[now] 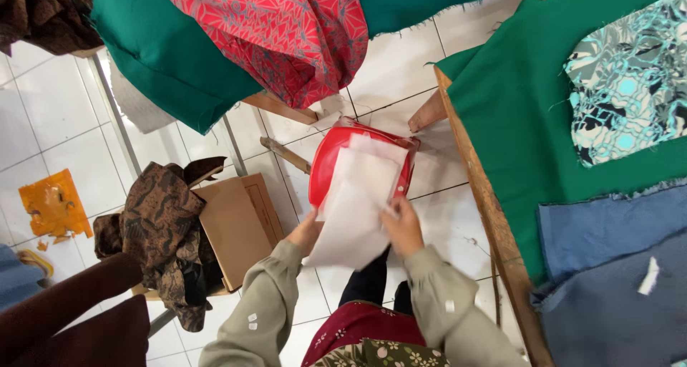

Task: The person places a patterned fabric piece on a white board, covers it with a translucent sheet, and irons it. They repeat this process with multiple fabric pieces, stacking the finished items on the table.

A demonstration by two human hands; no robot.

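Fingers of both hands, left hand (306,232) and right hand (403,227), clamp white sheet (356,202) edges above red bin (328,159).

- white tiled floor (50,116) with grey joints, evenly and brightly lit
- wooden surface (494,224) on the right, draped with green cloth (515,109), a teal patterned piece (630,80) and blue fabric (608,288)
- green cloth (164,45) and red patterned cloth (286,30) hang from above
- brown batik cloth (161,231) heaped over a cardboard box (236,227)
- orange scrap (54,204) lies on the floor at left
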